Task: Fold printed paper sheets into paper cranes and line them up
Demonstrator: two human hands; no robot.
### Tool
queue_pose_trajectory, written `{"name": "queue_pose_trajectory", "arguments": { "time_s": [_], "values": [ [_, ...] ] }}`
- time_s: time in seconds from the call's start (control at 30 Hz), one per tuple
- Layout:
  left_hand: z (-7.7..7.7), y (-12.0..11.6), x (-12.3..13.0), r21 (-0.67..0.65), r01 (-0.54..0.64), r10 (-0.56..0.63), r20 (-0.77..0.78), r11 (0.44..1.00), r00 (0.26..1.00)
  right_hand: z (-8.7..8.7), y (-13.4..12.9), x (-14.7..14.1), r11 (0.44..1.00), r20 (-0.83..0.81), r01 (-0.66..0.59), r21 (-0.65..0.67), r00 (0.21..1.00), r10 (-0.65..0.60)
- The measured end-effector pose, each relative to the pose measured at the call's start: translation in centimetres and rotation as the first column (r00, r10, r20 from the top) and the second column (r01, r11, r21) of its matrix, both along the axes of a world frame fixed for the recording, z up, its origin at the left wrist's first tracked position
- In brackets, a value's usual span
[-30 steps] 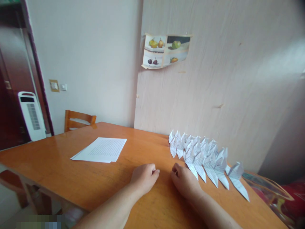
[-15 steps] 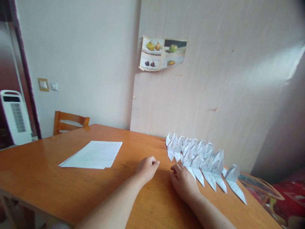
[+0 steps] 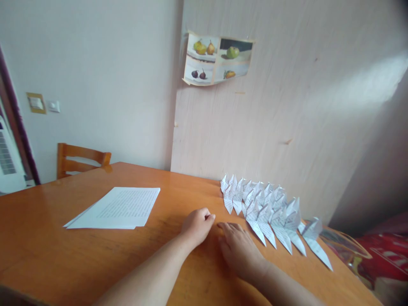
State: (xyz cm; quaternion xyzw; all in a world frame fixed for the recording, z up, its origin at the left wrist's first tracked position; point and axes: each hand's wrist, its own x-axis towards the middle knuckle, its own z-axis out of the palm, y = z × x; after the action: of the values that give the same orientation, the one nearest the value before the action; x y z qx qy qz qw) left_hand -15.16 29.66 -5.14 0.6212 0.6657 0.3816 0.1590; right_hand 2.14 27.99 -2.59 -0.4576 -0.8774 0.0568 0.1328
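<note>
My left hand (image 3: 198,225) rests on the wooden table (image 3: 134,255) in a loose fist, and nothing shows in it. Close by on its right, my right hand (image 3: 239,246) lies palm down with its fingers stretched toward the left hand, holding nothing. Just beyond the right hand stand several folded paper pieces (image 3: 264,221), in rows, made of printed white paper with upright pointed tops and long pointed tails. One folded piece (image 3: 314,238) sits slightly apart at the right end. To the left of my left hand lies a stack of printed sheets (image 3: 114,208).
A wooden chair (image 3: 84,161) stands behind the table's far left edge. The wall board (image 3: 270,119) with a taped fruit picture (image 3: 218,59) rises behind the table. Past the right edge are a red bag-like item (image 3: 385,255) and clear plastic.
My right hand has moved left, closer to my left hand, and its curled fingers have straightened onto the table. The left hand stays a fist. The view has shifted slightly right and down.
</note>
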Motion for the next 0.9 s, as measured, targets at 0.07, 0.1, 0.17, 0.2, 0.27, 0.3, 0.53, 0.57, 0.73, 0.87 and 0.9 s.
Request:
{"name": "queue_pose_trajectory", "arguments": {
  "time_s": [0.07, 0.1, 0.17, 0.2, 0.27, 0.3, 0.53, 0.57, 0.73, 0.87, 0.9],
  "values": [
    [0.0, 0.0, 0.0, 0.0, -0.009, 0.009, 0.002, 1.0, 1.0, 0.1, 1.5, -0.4, 1.0, 0.026, 0.006, 0.003, 1.0, -0.006],
    [0.0, 0.1, 0.1, -0.001, -0.012, 0.012, 0.003, 1.0, 1.0, 0.1, 2.4, -0.6, 1.0, 0.031, 0.019, 0.01, 0.999, -0.019],
    [0.0, 0.1, 0.1, -0.002, -0.015, 0.015, 0.007, 1.0, 1.0, 0.0, 4.3, -0.8, 0.998, 0.043, 0.058, 0.031, 0.997, -0.059],
    [0.0, 0.0, 0.1, -0.004, -0.016, 0.016, 0.009, 1.0, 1.0, -0.1, 5.2, -0.9, 0.997, 0.051, 0.072, 0.04, 0.996, -0.074],
    [0.1, 0.0, 0.1, -0.006, -0.022, 0.022, 0.016, 1.0, 1.0, -0.3, 6.7, -1.1, 0.994, 0.066, 0.099, 0.052, 0.993, -0.103],
    [0.1, 0.0, 0.1, -0.006, -0.027, 0.027, 0.02, 1.0, 0.999, -0.4, 7.2, -1.1, 0.992, 0.073, 0.11, 0.054, 0.991, -0.113],
    [-0.2, 0.3, 0.0, 0.033, -0.046, 0.043, 0.071, 0.998, 0.997, -0.1, 6.9, -1.3, 0.997, 0.121, 0.056, 0.045, 0.991, -0.061],
    [-0.3, 0.4, -0.1, 0.044, -0.048, 0.045, 0.083, 0.998, 0.996, 0.1, 6.3, -1.5, 0.998, 0.12, 0.038, 0.047, 0.992, -0.044],
    [-0.9, 1.1, -0.4, 0.1, -0.128, 0.109, 0.175, 0.987, 0.978, 0.7, 2.6, -2.4, 0.998, 0.096, -0.044, 0.043, 0.995, 0.04],
    [-1.2, 1.7, -0.7, 0.075, -0.158, 0.136, 0.241, 0.985, 0.961, 0.8, 0.5, -2.6, 0.997, 0.015, -0.081, 0.019, 0.997, 0.081],
    [-1.2, 1.7, -0.7, 0.056, -0.139, 0.121, 0.249, 0.989, 0.961, 0.8, 0.3, -2.6, 0.996, -0.049, -0.087, -0.003, 0.995, 0.087]
  ]
}}
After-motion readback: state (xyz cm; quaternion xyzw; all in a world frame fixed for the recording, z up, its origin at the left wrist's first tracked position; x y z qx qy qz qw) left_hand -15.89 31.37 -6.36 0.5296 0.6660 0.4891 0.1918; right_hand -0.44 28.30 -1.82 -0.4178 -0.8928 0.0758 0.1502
